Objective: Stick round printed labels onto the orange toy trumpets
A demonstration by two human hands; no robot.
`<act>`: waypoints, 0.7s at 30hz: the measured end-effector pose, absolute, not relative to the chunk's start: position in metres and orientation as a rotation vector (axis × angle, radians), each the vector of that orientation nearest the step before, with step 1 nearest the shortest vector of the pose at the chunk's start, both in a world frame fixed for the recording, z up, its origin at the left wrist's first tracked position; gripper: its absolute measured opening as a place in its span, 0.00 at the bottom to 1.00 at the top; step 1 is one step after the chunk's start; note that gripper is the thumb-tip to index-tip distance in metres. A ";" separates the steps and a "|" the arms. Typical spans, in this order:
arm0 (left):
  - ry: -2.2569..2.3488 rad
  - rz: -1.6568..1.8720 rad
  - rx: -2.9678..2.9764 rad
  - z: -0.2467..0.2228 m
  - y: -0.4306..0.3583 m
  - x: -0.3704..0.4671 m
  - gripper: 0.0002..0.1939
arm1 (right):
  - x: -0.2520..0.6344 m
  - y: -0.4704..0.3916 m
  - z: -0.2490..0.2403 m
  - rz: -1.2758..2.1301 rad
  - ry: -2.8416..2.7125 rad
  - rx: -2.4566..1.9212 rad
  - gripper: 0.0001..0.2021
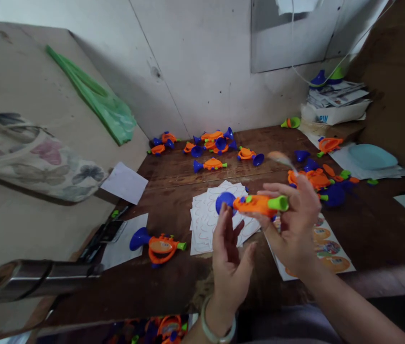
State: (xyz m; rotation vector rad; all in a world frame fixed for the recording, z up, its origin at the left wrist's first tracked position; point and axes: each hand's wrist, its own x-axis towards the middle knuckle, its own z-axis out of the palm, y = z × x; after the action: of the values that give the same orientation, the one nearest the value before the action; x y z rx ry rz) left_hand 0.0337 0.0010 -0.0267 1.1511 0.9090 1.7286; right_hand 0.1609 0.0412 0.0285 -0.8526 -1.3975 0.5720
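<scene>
Trumpet (254,204), orange with a blue bell and green mouthpiece, held above the table (166,184), bell toward the person's left. Right hand (297,229) grasps it, thumb below, fingers over the body. At that hand's raised fingertips, a pale strip (280,157) with an orange patch, too blurred for me to identify. Left hand (231,260) loosely unfurled, thumb well away from the fingers, fingertips at the bell's lower edge; whether they press on it, I cannot tell. Pale band (220,329) on the left wrist.

Behind the hands, a pile of papers (205,217) with red pen curves. Under the right hand, a sheet (326,246) printed with orange ovals. To the left, a second trumpet (161,245) lies with an oval label on its side. Toward the wall, a loose row of trumpets (213,164). Off to the right, a heap of orange, blue and green parts (315,179) near a pale blue dish (372,156). Far left, a metal cylinder (69,274), blurred.
</scene>
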 end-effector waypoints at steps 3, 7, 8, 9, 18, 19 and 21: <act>0.938 1.651 1.163 -0.019 0.002 0.024 0.38 | 0.163 0.027 0.027 0.800 -1.658 -0.765 0.46; 0.970 1.618 1.052 -0.018 0.004 0.019 0.32 | 0.167 0.022 0.040 1.121 -1.581 -0.703 0.35; 0.950 1.633 1.030 -0.019 0.005 0.020 0.32 | 0.167 0.024 0.044 1.194 -1.531 -0.679 0.30; 0.922 1.652 1.002 -0.020 0.006 0.020 0.30 | 0.166 0.026 0.047 1.252 -1.488 -0.644 0.26; 0.773 1.647 1.022 -0.012 0.013 0.012 0.28 | 0.161 0.048 0.046 1.242 -1.216 -0.924 0.07; 0.749 1.649 1.054 -0.011 0.013 0.011 0.28 | 0.161 0.049 0.046 1.235 -1.228 -0.944 0.07; 0.714 1.645 1.098 -0.010 0.012 0.009 0.29 | 0.160 0.050 0.046 1.210 -1.249 -0.964 0.06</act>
State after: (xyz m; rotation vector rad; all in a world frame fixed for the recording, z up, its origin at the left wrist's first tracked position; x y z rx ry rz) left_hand 0.0095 0.0119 -0.0100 1.0980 0.7144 1.6451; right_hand 0.1596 0.0495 0.0460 -0.9640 -1.2494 1.2095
